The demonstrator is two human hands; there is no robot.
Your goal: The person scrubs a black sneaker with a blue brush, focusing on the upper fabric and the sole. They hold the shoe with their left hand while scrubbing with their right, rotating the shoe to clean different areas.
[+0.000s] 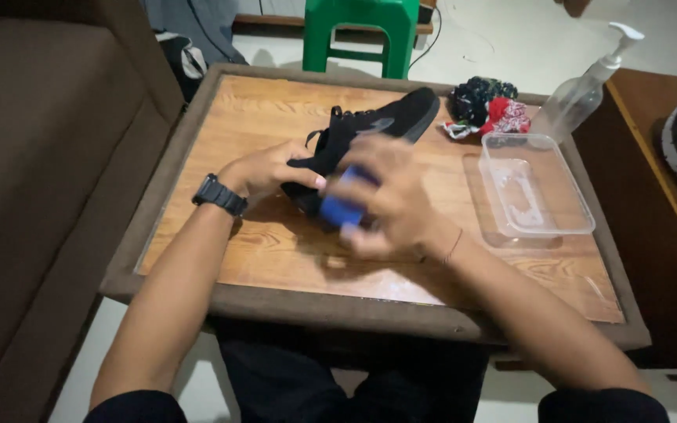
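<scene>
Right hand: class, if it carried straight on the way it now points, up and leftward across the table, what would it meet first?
The right hand, holding a blue object, points at the black shoe and probably meets its heel end first. The hand is blurred, so contact may already exist; the left hand steadies that end.

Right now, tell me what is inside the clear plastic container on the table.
The clear plastic container holds no solid object that I can see; only a wet-looking smear shows on its bottom, with the wooden table visible through it. Nothing covers it, though glare hides fine detail.
</scene>
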